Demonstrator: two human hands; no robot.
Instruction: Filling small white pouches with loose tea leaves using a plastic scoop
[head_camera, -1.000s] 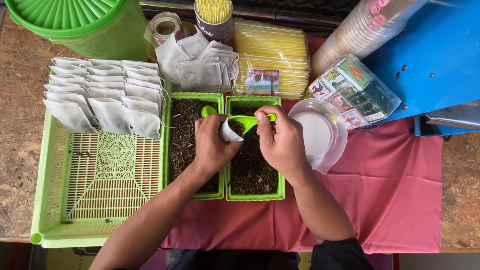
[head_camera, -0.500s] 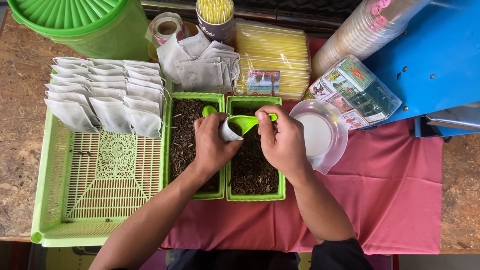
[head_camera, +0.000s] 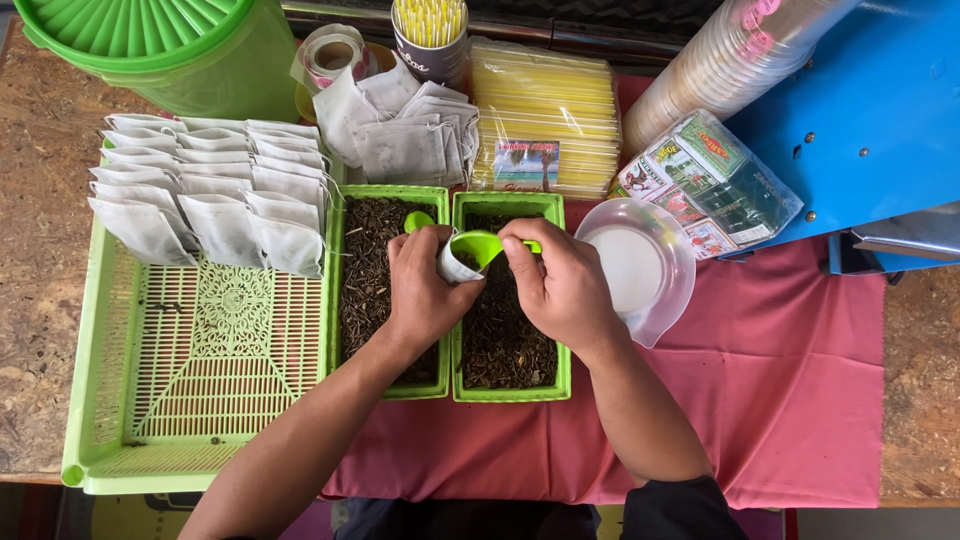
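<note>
- Left hand (head_camera: 420, 290) pinches a small white bag (head_camera: 455, 265) open; right hand (head_camera: 560, 285) grips a green scoop (head_camera: 480, 245) at its mouth.
- Both sit over the right tea tray (head_camera: 510, 385).
- Bag looks light and limp; best held at the rim.

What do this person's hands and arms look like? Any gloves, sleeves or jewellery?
Both hands are bare: no gloves on the left hand or the right hand, and no rings, watch or bracelet that I can make out. The forearms are uncovered. Only at the bottom edge does a dark sleeve show on the right arm, apparently short; the left arm's sleeve is out of view.
</note>
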